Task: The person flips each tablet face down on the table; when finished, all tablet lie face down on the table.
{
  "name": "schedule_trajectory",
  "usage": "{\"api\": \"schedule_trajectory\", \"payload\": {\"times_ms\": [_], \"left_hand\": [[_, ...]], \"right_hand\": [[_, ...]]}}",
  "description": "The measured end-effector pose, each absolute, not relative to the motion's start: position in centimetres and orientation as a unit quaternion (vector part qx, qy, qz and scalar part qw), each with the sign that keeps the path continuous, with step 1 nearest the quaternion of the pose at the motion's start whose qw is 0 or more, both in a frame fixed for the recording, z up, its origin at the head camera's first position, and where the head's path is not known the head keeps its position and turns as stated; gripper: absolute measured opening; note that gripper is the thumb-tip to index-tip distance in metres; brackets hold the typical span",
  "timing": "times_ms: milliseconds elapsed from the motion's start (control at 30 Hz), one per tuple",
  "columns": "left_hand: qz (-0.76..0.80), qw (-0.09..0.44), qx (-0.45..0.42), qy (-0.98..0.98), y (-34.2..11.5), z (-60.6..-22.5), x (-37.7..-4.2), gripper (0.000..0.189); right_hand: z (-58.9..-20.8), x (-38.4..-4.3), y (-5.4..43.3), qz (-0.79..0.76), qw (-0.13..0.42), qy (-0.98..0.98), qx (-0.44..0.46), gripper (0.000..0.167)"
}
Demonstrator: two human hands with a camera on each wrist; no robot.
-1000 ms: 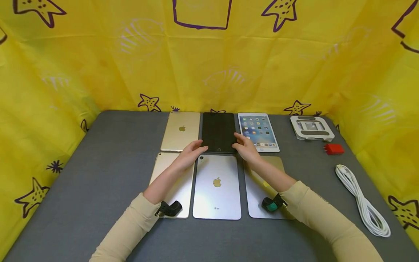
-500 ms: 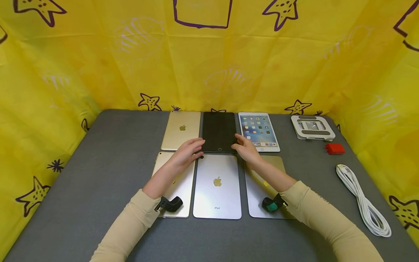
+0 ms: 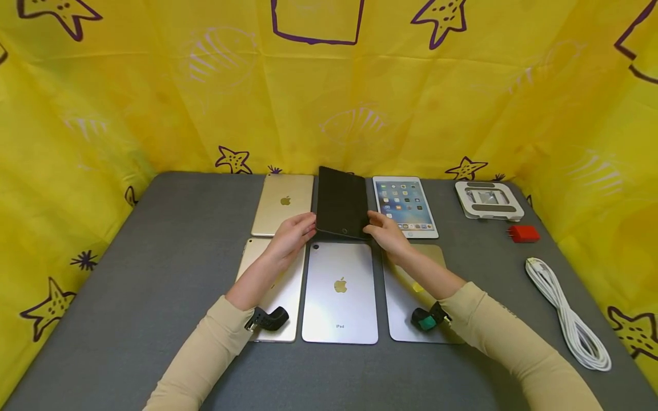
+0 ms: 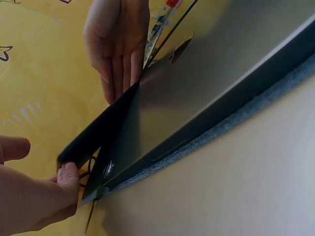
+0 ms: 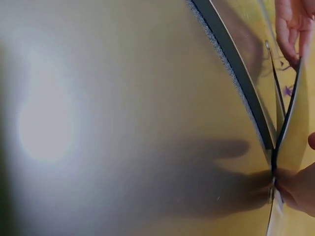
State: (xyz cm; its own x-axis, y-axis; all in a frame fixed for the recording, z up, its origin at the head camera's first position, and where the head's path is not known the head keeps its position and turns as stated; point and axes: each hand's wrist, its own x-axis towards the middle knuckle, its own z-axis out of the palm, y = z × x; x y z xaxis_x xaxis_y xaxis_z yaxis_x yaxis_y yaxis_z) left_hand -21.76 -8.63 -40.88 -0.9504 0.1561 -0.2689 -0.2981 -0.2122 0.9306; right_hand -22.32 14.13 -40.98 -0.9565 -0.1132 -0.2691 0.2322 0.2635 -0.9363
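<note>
In the head view a black tablet (image 3: 341,202) tilts, its left side raised and its right side low. My left hand (image 3: 291,237) holds its left edge; in the left wrist view the left fingertips (image 4: 69,174) are at that raised edge. My right hand (image 3: 386,234) rests by the tablet's lower right edge, and its fingers look straight in the left wrist view. Directly in front lies a silver tablet (image 3: 339,302), back up. Gold-backed tablets lie under my left forearm (image 3: 283,297) and at the back left (image 3: 284,205).
A tablet with its screen lit (image 3: 406,205) lies at the back right, and another gold-backed tablet (image 3: 411,314) sits under my right forearm. Further right are a white-and-grey case (image 3: 490,201), a red charger plug (image 3: 524,233) and a coiled white cable (image 3: 570,319). Yellow cloth (image 3: 329,103) encloses the table.
The black tablet lay flat before; its left side has now risen off the table with my left hand at that edge. My right hand has stayed almost where it was.
</note>
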Motion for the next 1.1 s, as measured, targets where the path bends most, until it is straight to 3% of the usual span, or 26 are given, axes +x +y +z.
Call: {"api": "schedule_trajectory", "payload": {"times_ms": [467,1100], "left_hand": [[0.652,-0.037,-0.006,0.757,-8.6,-40.0,-21.3,0.034],[0.716,-0.043,0.021,0.696,-7.6,-38.0,-21.1,0.036]], "right_hand": [[-40.9,-22.6,12.3,-0.643,0.172,0.746,0.009,0.057],[-40.7,-23.0,9.6,-0.706,0.209,0.676,0.044,0.053]]}}
